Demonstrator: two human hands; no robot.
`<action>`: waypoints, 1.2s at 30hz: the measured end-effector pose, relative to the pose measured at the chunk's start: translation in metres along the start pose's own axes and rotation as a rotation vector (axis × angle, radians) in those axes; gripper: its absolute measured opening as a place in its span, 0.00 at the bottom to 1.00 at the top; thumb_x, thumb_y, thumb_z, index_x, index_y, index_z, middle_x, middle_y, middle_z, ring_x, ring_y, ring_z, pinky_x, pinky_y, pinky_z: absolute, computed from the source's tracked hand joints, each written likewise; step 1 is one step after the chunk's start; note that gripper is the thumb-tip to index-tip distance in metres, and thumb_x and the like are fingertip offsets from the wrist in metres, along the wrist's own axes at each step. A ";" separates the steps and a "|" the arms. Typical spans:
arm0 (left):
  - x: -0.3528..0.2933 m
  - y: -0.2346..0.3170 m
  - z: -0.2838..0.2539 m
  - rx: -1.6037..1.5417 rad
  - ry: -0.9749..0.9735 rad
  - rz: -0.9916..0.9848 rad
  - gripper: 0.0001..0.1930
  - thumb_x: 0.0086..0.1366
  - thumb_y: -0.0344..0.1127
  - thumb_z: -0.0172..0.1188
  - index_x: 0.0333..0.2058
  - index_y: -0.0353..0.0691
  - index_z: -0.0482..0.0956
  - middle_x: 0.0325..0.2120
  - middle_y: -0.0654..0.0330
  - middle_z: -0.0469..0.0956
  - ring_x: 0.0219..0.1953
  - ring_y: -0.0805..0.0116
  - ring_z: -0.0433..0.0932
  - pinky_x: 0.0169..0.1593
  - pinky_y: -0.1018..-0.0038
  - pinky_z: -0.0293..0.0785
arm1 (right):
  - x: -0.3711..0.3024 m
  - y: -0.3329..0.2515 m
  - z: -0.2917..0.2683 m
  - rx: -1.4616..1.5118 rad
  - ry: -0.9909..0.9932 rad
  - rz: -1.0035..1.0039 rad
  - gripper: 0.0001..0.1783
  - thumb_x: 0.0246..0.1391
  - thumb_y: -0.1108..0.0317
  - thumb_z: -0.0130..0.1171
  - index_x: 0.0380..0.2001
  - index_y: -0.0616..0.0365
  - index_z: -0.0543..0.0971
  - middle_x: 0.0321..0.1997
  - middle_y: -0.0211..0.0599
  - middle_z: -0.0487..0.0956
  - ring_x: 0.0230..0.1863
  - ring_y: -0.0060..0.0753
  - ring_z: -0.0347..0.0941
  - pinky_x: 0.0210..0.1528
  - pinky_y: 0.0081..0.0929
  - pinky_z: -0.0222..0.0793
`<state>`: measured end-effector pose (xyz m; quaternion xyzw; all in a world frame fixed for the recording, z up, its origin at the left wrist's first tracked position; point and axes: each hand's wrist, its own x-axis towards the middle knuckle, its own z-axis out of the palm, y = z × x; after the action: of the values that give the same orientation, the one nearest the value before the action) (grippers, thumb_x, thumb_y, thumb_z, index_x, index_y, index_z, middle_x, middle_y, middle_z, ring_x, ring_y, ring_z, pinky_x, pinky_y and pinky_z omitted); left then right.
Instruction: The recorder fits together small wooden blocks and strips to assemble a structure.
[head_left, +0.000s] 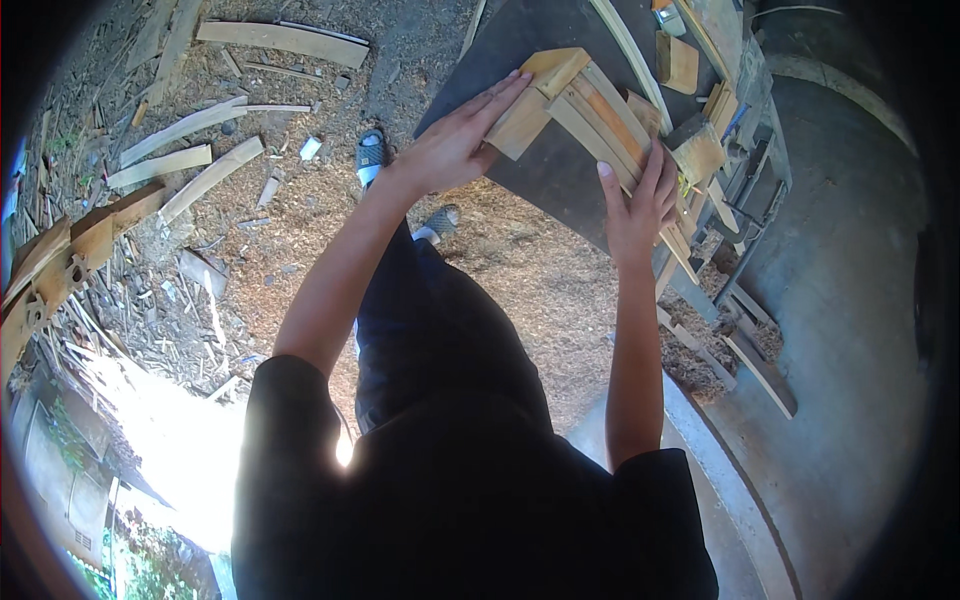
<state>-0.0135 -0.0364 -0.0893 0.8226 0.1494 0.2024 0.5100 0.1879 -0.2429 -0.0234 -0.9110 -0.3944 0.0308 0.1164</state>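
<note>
A bundle of light wooden blocks and strips (603, 115), side by side, lies over the dark tabletop (470, 90). At its left end is a squarer block (521, 125). My left hand (450, 145) presses along that end, fingers stretched and close together, the thumb low by the near corner. Around the right end is my right hand (640, 210), its thumb on the near side and its fingers on the far side. Whether the pieces are joined I cannot tell.
More wood offcuts (677, 62) and a curved pale strip (632, 45) lie on the table. Metal bars and scraps (760, 375) crowd its right side. Curved wood pieces (285, 40) litter the sawdust-covered ground at left. A concrete floor (840, 250) extends to the right.
</note>
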 end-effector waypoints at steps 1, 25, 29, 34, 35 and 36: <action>0.001 0.000 0.000 -0.001 0.005 -0.001 0.53 0.58 0.18 0.62 0.80 0.48 0.48 0.79 0.53 0.53 0.77 0.48 0.58 0.77 0.59 0.62 | 0.002 0.002 0.000 -0.002 -0.001 -0.005 0.53 0.61 0.27 0.59 0.78 0.49 0.59 0.79 0.61 0.54 0.80 0.65 0.46 0.76 0.68 0.37; -0.021 0.019 -0.014 0.035 -0.016 -0.116 0.55 0.55 0.25 0.65 0.80 0.43 0.46 0.76 0.45 0.58 0.76 0.41 0.60 0.77 0.58 0.59 | -0.030 -0.013 -0.032 -0.106 0.111 -0.072 0.62 0.55 0.30 0.68 0.80 0.53 0.53 0.80 0.68 0.53 0.80 0.70 0.48 0.77 0.66 0.42; -0.047 0.027 -0.024 0.129 0.057 -0.113 0.52 0.56 0.22 0.61 0.79 0.41 0.48 0.75 0.46 0.62 0.75 0.44 0.63 0.75 0.57 0.61 | -0.074 -0.021 -0.061 0.191 0.259 -0.152 0.54 0.53 0.48 0.78 0.76 0.56 0.62 0.76 0.58 0.61 0.74 0.60 0.59 0.72 0.57 0.52; -0.130 0.096 -0.004 0.276 -0.278 -0.242 0.20 0.62 0.21 0.56 0.54 0.37 0.75 0.45 0.46 0.81 0.39 0.42 0.83 0.51 0.50 0.78 | -0.133 -0.012 -0.058 0.387 0.228 -0.140 0.42 0.55 0.55 0.76 0.69 0.56 0.71 0.70 0.49 0.71 0.68 0.52 0.67 0.66 0.47 0.58; -0.128 0.138 -0.008 0.046 -0.700 -0.226 0.16 0.63 0.24 0.56 0.50 0.39 0.78 0.44 0.49 0.80 0.42 0.44 0.83 0.51 0.53 0.78 | -0.137 -0.001 -0.050 0.447 0.235 -0.104 0.40 0.55 0.57 0.75 0.68 0.56 0.72 0.68 0.48 0.73 0.67 0.51 0.68 0.66 0.46 0.59; -0.143 0.172 -0.006 -0.063 -0.883 -0.246 0.13 0.64 0.27 0.57 0.47 0.41 0.80 0.43 0.52 0.79 0.46 0.46 0.82 0.53 0.55 0.78 | -0.144 0.002 -0.047 0.470 0.257 -0.045 0.35 0.57 0.61 0.74 0.66 0.56 0.75 0.63 0.45 0.77 0.62 0.48 0.73 0.64 0.43 0.61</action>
<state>-0.1345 -0.1718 0.0421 0.7903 0.0081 -0.2251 0.5699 0.0978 -0.3576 0.0163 -0.8465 -0.3787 0.0032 0.3743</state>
